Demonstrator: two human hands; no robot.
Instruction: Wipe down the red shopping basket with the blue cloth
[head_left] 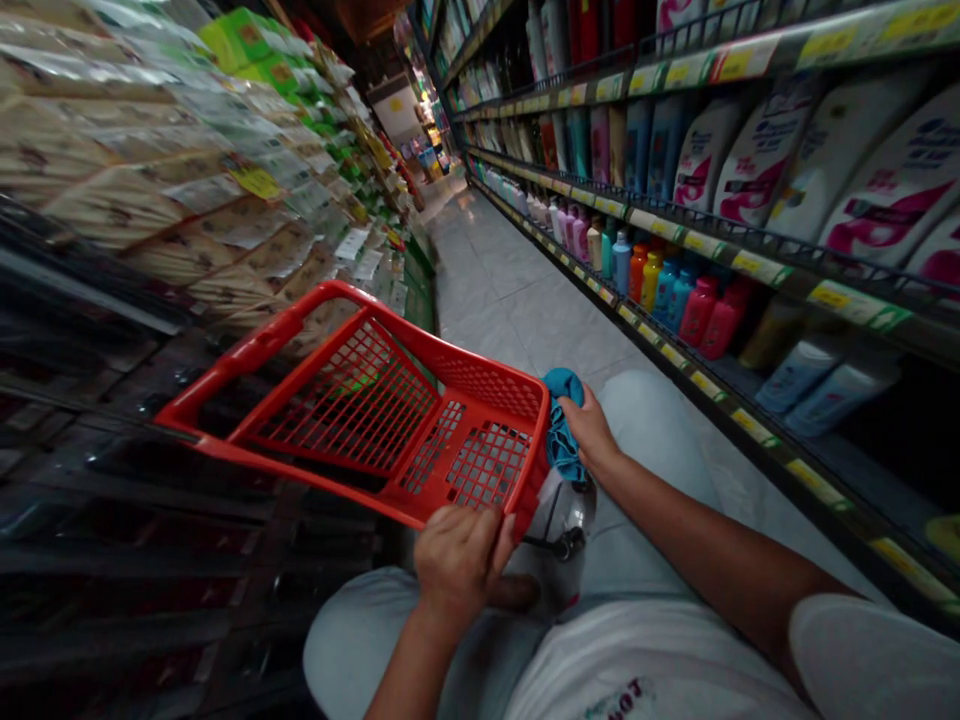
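A red plastic shopping cart (pixel 360 480) with grid walls stands before me, its long handle toward the left. My left hand (pixel 456 555) grips the near rim of its basket, fingers curled over the edge. In my right hand (pixel 592 430) is a bunched blue cloth (pixel 564 425), pressed against the outside of the cart's right end. The cloth hides part of that end. Through the grid of the basket floor the grey tiles show. Below the basket, a dark caster wheel (pixel 571 543) is visible between my knees.
Shelves (pixel 705 240) of shampoo and other bottles run along the right, close to my knee. On the left are stacked packaged goods (pixel 112 160), blurred. A tiled aisle floor (pixel 495 270) stretches ahead between them.
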